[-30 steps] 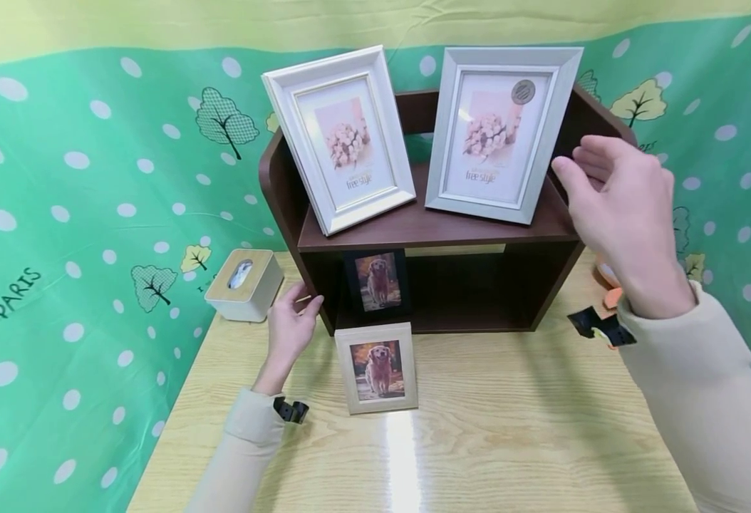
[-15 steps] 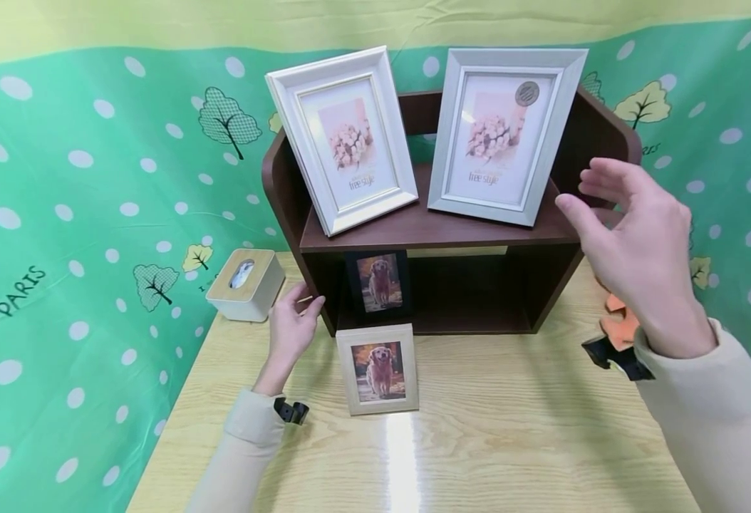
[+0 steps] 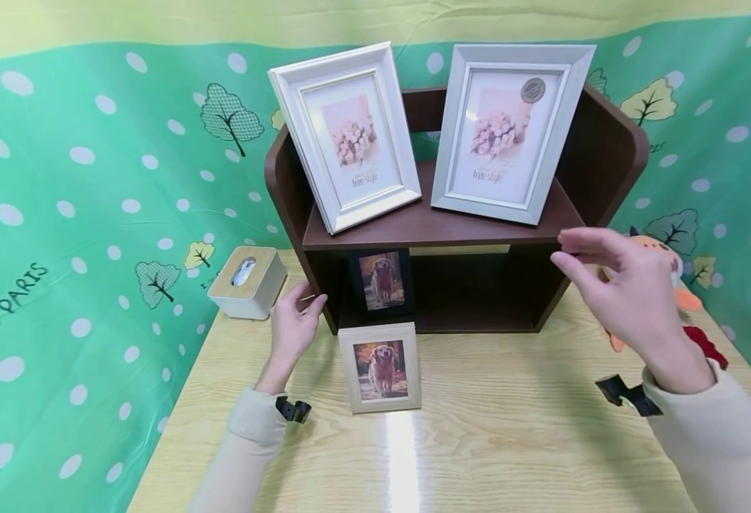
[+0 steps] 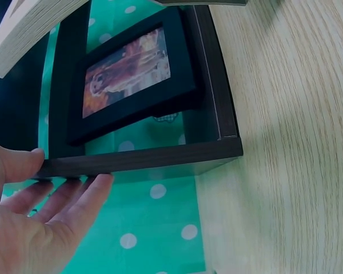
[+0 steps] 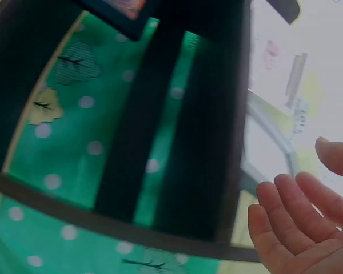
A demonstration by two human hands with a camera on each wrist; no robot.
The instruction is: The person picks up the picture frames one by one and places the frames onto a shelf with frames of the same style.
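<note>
A dark brown two-tier shelf (image 3: 375,234) stands on the wooden table. My left hand (image 3: 294,328) holds the shelf's left side panel, thumb (image 4: 23,164) on the inner face and fingers (image 4: 88,200) along the outer one. My right hand (image 3: 635,296) hovers by the shelf's front right corner, fingers relaxed and holding nothing. On the upper board lean a white picture frame (image 3: 320,167) and a grey picture frame (image 3: 442,157), both with flower prints. A black picture frame (image 3: 382,281) with a dog photo sits in the lower compartment. A pale wood picture frame (image 3: 382,367) stands in front.
A white tissue box (image 3: 247,281) with a wooden lid is left of the shelf. Behind my right hand lies an orange plush toy (image 3: 686,299), with something red (image 3: 705,345) near it. A green dotted curtain (image 3: 112,178) hangs behind the table.
My right hand has come down from beside the grey picture frame to the shelf's front right corner, uncovering the plush toy. My left hand stays on the side panel.
</note>
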